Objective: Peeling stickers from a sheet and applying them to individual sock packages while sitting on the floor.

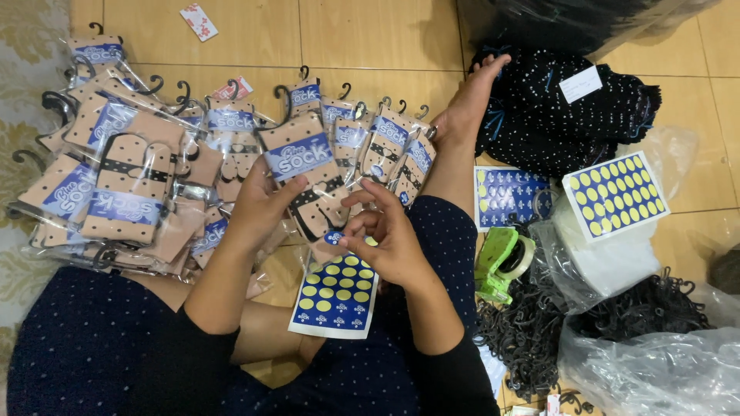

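Lower end of sock pack (pixel 304 173) hidden behind both hands. Held above the lap, long axis tilted, hook pointing up-left. Left hand (pixel 258 208) gripping its side; right hand (pixel 389 239) pinching small round sticker (pixel 334 238) over sticker sheet (pixel 339 296).

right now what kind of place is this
Probably a home packing spot on a tiled floor, not a factory line. Packaged socks are spread out, with sticker sheets, a heap of black hooks and a tape dispenser.

free: bare floor (pixel 254 31) top | blocked: sock packs (pixel 139 177) left, hooks (pixel 532 331) right
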